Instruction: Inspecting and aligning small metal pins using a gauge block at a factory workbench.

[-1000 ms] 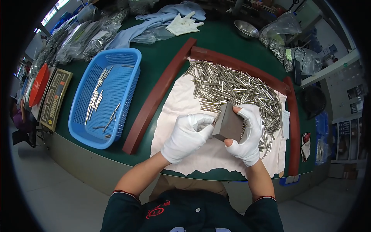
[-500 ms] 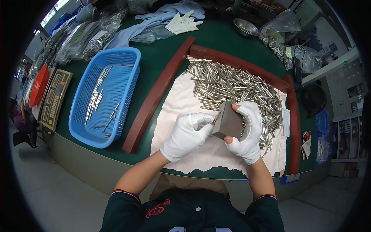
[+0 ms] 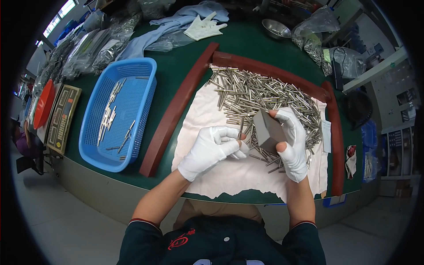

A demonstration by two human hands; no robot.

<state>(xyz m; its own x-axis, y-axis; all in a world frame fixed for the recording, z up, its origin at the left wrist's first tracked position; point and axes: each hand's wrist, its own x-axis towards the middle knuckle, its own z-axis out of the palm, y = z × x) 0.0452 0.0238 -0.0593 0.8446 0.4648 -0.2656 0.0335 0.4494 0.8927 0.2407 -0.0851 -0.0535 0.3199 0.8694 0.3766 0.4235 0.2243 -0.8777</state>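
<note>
Both hands wear white gloves with some fingertips bare. My left hand (image 3: 212, 148) is closed, pinching a thin metal pin (image 3: 241, 125) that points away from me. In my right hand (image 3: 292, 143) a dark grey rectangular block (image 3: 269, 131) is gripped between thumb and fingers, tilted, a small gap from the left hand. Beyond and under the block lies a heap of loose silvery metal pins (image 3: 265, 92) on a pale pink cloth (image 3: 198, 115). The block and right hand hide part of the heap.
Dark red bars (image 3: 176, 115) frame the cloth on the left, back and right. To the left, a blue plastic basket (image 3: 82, 137) holds several pins. Further left are a red tray (image 3: 44, 104) and a flat box (image 3: 63, 119). A metal bowl (image 3: 276, 28) and a white glove (image 3: 205, 27) lie at the back.
My hands have moved apart. The pin, earlier against the block's left side, is now clear of it, and the block has shifted right and slightly away from me.
</note>
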